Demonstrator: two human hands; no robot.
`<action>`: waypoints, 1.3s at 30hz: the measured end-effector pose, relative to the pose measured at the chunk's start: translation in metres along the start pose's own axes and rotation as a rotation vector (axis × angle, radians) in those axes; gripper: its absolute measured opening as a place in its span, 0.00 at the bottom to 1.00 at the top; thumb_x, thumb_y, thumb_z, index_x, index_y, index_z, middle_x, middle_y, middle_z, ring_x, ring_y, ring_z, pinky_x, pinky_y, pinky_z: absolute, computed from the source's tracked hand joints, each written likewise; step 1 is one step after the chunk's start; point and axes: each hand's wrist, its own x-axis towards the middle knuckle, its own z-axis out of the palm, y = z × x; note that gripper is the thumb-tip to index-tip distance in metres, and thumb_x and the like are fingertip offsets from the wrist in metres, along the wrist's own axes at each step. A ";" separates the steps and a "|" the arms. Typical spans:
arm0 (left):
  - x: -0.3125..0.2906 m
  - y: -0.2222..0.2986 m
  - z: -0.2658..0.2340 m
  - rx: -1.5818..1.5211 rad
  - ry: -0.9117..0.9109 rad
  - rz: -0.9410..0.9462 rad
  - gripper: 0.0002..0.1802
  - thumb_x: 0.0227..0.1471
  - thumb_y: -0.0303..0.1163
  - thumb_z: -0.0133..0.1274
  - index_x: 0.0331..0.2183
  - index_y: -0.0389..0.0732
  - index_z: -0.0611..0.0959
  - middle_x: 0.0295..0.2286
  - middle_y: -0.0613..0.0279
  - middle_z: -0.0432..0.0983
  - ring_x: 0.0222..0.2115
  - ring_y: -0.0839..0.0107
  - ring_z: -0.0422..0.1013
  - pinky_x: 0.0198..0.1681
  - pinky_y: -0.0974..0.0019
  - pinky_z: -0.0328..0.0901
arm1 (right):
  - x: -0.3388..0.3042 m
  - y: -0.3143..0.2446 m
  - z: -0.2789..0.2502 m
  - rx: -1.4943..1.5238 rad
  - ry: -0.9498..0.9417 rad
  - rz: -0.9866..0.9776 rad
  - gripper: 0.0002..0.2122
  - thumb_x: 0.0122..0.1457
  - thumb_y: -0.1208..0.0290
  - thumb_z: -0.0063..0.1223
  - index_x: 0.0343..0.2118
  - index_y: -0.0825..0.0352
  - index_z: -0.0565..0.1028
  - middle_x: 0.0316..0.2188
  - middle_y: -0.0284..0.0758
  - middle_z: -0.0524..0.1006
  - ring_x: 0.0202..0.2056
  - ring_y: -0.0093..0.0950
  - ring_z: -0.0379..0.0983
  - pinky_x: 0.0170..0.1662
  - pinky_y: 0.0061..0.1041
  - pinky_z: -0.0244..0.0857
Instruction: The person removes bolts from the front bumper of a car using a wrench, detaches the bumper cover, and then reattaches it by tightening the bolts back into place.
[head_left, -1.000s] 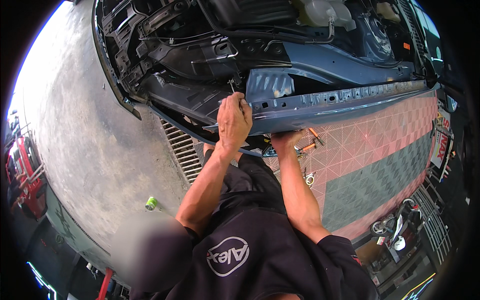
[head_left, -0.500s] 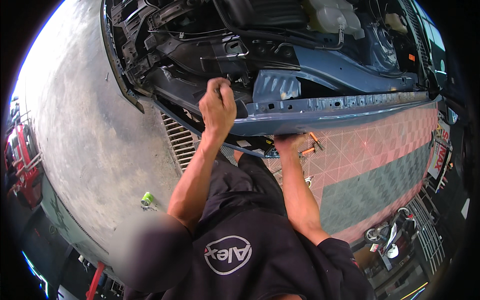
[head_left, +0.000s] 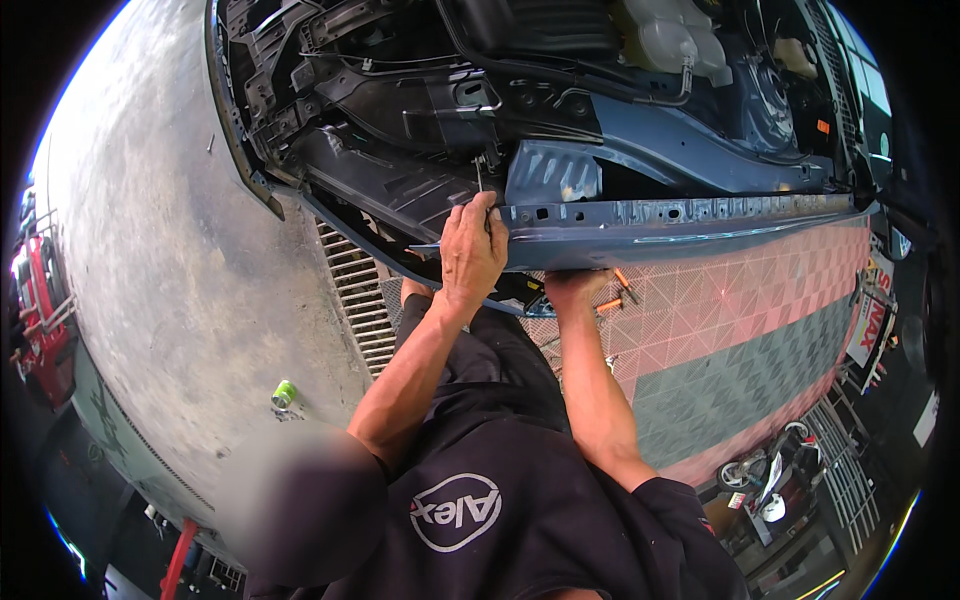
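My left hand [head_left: 473,255] is closed at the front end of a blue car fender [head_left: 640,245], its fingers pinched round a thin metal rod-like tool [head_left: 481,178]. The rod points away from me toward a small bracket [head_left: 487,160] on the dark inner body, and its handle end is hidden in my fingers. To the right, my right hand [head_left: 577,288] reaches up under the fender's lower edge. Its fingers are covered by the panel, so what they touch cannot be seen.
The exposed engine bay holds a whitish plastic tank [head_left: 675,45]. Orange-handled tools [head_left: 625,285] lie beyond my right hand, on red and grey floor tiles [head_left: 720,300]. A floor grate [head_left: 355,295] and a green can [head_left: 284,393] are at left; a small motorbike [head_left: 775,470] stands lower right.
My left hand has moved right and toward me, from over the dark inner panel to the fender's front end. The thin rod now shows beyond its fingers. My right hand stays under the fender.
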 end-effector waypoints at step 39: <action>0.084 0.034 -0.012 0.260 -0.299 -0.318 0.13 0.63 0.35 0.47 0.38 0.37 0.80 0.34 0.42 0.81 0.37 0.44 0.77 0.40 0.43 0.70 | 0.000 -0.004 -0.001 0.046 0.077 0.000 0.36 0.63 0.32 0.32 0.59 0.56 0.72 0.59 0.35 0.73 0.62 0.36 0.65 0.68 0.43 0.55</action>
